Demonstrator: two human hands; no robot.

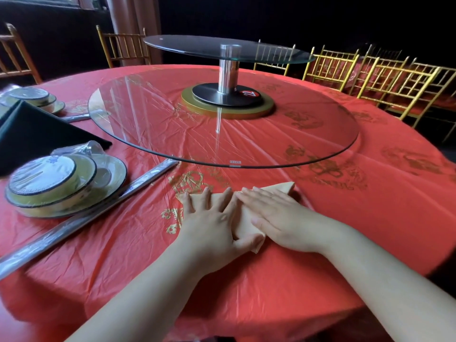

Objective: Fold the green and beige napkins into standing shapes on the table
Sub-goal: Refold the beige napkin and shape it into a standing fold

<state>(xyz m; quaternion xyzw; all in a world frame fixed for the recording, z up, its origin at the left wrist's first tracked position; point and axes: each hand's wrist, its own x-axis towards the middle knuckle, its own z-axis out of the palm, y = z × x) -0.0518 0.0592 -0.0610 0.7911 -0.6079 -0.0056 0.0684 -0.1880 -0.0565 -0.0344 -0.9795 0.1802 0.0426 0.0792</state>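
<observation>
A beige napkin point(281, 188) lies folded flat in a triangle on the red tablecloth point(320, 230) near the table's front edge, its point toward the right. My left hand point(212, 223) presses flat on its left half with fingers spread. My right hand point(276, 218) lies flat on its right half, fingers straight and together. Most of the napkin is hidden under both hands. A dark green napkin point(37, 134) lies flat at the far left of the table.
Wrapped stacked plates and bowls point(64, 183) stand at the left, with wrapped chopsticks point(81, 223) beside them. A second wrapped set point(37, 97) sits farther back. A two-tier glass turntable point(222, 119) fills the table's centre. Gold chairs point(370, 72) ring the far side.
</observation>
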